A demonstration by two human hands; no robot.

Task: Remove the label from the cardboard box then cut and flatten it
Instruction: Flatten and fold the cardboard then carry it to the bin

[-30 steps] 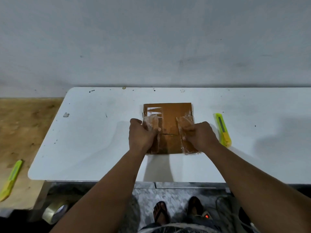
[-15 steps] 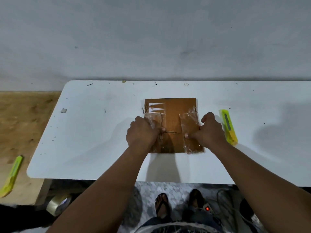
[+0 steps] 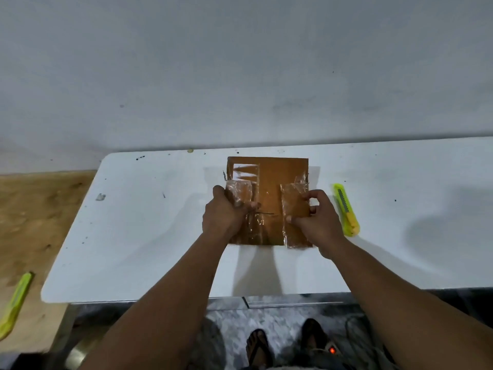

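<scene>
1. The cardboard box (image 3: 268,201) lies flat on the counter (image 3: 149,236); the left hand (image 3: 225,214) grips its taped left edge.
2. The right hand (image 3: 318,221) pinches the right edge; loose tape (image 3: 293,198) could let it slip.
3. The box cutter (image 3: 345,209) lies just beside that hand and could get knocked.

- A white, smooth worktop (image 3: 149,236) with rounded corners stands against a grey wall, marked by small dark specks.
- A flat brown cardboard box (image 3: 269,188) with clear tape strips lies on it near the far edge.
- A yellow-green plastic utility knife (image 3: 345,209) lies just beside the box, on its right.
- A small grey scrap (image 3: 100,197) lies toward the left end.
</scene>
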